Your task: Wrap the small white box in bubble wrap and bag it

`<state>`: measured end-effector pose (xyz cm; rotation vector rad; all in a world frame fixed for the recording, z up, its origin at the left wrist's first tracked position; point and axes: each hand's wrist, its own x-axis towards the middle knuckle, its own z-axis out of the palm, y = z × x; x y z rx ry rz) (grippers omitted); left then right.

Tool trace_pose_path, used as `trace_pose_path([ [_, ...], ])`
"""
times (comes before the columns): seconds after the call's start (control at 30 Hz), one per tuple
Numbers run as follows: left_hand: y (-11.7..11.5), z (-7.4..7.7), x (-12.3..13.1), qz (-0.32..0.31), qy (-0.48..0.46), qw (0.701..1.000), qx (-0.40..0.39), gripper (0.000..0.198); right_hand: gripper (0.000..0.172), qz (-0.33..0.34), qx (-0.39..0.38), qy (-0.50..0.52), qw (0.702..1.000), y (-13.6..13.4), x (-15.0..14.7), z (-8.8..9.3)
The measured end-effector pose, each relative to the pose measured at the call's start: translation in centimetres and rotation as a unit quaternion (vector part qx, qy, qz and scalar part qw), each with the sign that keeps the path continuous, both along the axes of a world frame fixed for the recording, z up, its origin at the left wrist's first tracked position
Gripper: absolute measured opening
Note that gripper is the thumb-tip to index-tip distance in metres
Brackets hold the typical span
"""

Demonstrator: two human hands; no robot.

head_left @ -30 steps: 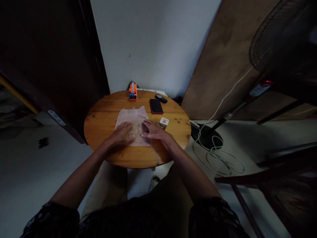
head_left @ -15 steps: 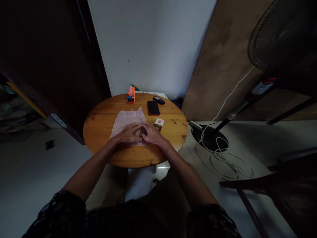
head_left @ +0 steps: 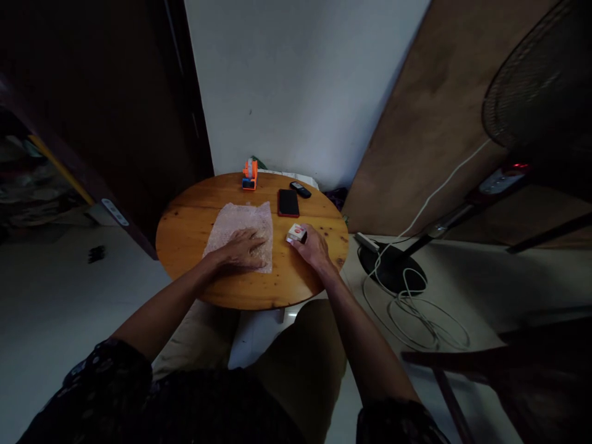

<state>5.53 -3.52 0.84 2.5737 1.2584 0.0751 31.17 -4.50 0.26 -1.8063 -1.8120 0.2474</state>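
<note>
A sheet of bubble wrap [head_left: 231, 222] lies on the round wooden table [head_left: 185, 234]. My left hand [head_left: 243, 249] rests flat on its lower part, fingers spread. To the right, my right hand [head_left: 314, 246] grips a small white box [head_left: 296, 232] with a red mark on top, thumb and fingers on its sides. I cannot tell whether the box is lifted off the wood. Behind the box lies a dark tablet-like device with a red edge [head_left: 288, 203].
At the table's back stand an orange tape dispenser [head_left: 250, 175] and a small black phone-like device [head_left: 300, 189]. A standing fan [head_left: 522, 92] is on the right, its pale cable [head_left: 416, 308] coiled on the floor. A dark wooden chair [head_left: 499, 364] is at the lower right.
My right hand has moved right, off the bubble wrap, and taken hold of the small box. My left hand has flattened out on the wrap. The view has shifted slightly.
</note>
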Motion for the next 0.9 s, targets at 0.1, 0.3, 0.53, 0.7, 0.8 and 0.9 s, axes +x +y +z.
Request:
trace_pose_path([
  [0.1,0.4,-0.3,0.2,-0.001,-0.001,1.000,0.001,0.082,0.048,-0.001,0.005,0.099,0.995,0.2,-0.3,0.4],
  [0.3,1.0,-0.4,0.6,-0.010,-0.060,0.998,0.027,0.080,0.050,0.170,-0.015,0.342,0.924,1.3,-6.2,2.2],
  [0.53,0.7,-0.7,1.2,-0.009,-0.044,0.998,0.040,0.081,0.036,0.121,-0.100,0.499,0.852,4.4,-10.0,0.4],
  [0.7,0.6,-0.1,-0.4,-0.017,-0.088,0.995,0.052,0.066,0.039,0.115,-0.092,0.561,0.815,5.0,-9.1,-0.6],
  [0.8,0.6,0.7,-2.5,0.037,-0.108,0.991,0.069,0.060,0.040,0.123,-0.084,0.536,0.831,4.8,-9.1,-0.7],
  [0.9,0.6,0.7,-4.3,0.053,-0.085,0.994,0.035,0.072,0.045,0.141,-0.081,0.484,0.860,4.5,-9.3,-0.7],
])
